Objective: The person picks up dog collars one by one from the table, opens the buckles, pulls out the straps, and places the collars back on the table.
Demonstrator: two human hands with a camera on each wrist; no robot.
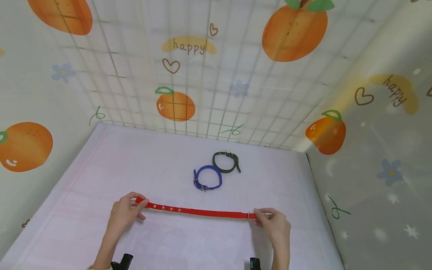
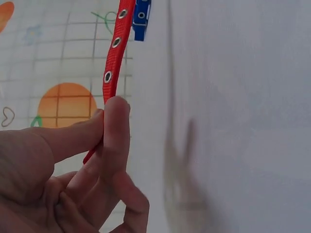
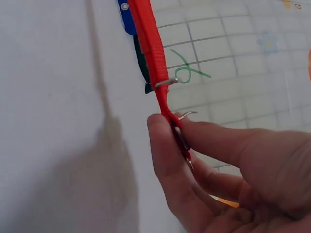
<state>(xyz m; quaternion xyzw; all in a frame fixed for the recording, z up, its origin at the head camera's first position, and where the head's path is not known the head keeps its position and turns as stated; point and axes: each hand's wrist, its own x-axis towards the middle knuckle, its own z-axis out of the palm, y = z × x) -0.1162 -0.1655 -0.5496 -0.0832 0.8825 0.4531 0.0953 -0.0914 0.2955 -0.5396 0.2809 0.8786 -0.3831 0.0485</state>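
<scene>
A red collar (image 1: 216,213) with metal eyelets is stretched out straight between both hands, a little above the table. My left hand (image 1: 126,212) pinches its holed end between thumb and fingers; the tip pokes out below the thumb in the left wrist view. At the other end, my right hand (image 1: 275,225) pinches the collar by its metal buckle (image 3: 182,138), partly hidden by the fingers. Beyond the red strap lie a blue collar (image 1: 221,179) and a dark green collar (image 1: 214,161), each buckled into a loop and touching or nearly touching.
The white table surface (image 1: 135,157) spreads around the collars. A wire grid behind a printed cloth (image 1: 135,93) stands along the back edge, and a patterned cloth wall (image 1: 368,157) closes the right side. Two black objects (image 1: 125,261) show near the wrists at the bottom.
</scene>
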